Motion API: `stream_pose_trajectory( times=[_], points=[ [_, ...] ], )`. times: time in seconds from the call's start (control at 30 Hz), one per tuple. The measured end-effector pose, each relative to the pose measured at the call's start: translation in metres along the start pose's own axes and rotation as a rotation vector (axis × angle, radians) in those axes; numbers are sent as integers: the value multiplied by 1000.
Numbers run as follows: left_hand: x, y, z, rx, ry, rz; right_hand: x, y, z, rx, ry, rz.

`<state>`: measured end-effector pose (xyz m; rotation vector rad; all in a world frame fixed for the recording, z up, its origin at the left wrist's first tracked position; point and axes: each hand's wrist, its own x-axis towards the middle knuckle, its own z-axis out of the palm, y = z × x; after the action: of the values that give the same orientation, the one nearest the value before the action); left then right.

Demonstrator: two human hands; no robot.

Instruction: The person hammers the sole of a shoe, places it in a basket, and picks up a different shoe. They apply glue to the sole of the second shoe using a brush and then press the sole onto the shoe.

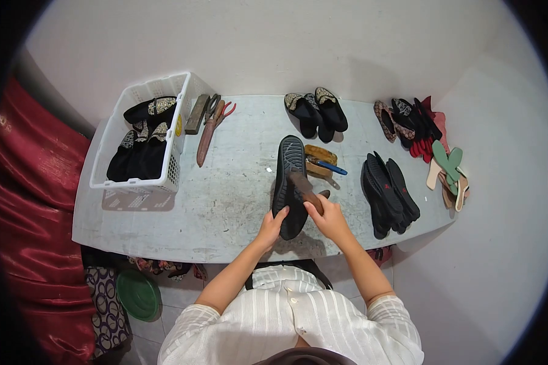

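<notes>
The basket (172, 172) looks like white plastic; the curtain (39, 225) is glossy red cloth.

A black shoe (285, 182), ridged sole facing up, with a brown-handled tool (304, 187) slanting over its middle

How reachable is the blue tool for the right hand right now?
Probably not without letting go: the right hand grips a brown tool. The blue tool lies close ahead, nothing on top.
</notes>
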<state>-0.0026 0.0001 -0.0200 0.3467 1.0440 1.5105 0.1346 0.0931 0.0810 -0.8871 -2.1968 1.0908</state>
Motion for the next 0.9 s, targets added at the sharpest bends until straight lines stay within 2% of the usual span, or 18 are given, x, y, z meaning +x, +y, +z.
stream_pose_trajectory(
  times=[0.03, 0.17, 0.23, 0.27, 0.33, 0.37, 0.43, 0.57, 0.63, 0.73, 0.83, 0.87, 0.9],
  points=[
    [1, -3, -2, 5, 3, 4, 4, -1, 0, -65, -38, 36],
    [0, 0, -1, 53, 19, 28, 13, -17, -1, -11, -5, 30],
    [-7, 12, 6, 30, 0, -4, 20, -12, 9, 36, 136, -61],
    [-10, 16, 9, 7, -19, -37, 25, -11, 7, 36, 137, -63],
    [-12, 16, 12, -5, -19, -17, 37, -10, 0, -98, 3, 37],
    [-12, 16, 12, -20, -18, 2, 42, -11, 0, -98, 3, 33],
    [-7, 11, 8, -1, -8, 19, 46, -13, 1, 67, 129, -56],
    [-6, 8, 6, -2, -20, 30, 57, -4, 10, 126, 186, -136],
    [-11, 14, 10, -8, -32, 17, 61, -1, 4, 36, 40, 89],
    [-3, 3, 5, 9, -5, 50, 47, -9, 2, 141, 118, 5],
    [-1, -2, 2, 42, 37, 85, 19, -11, 11, 85, 189, -51],
    [-1, -1, 3, 45, 44, 81, 18, -8, 9, 84, 194, -48],
    [-2, 0, 3, 46, 38, 78, 16, -6, 5, 60, 109, 46]
  ],
)
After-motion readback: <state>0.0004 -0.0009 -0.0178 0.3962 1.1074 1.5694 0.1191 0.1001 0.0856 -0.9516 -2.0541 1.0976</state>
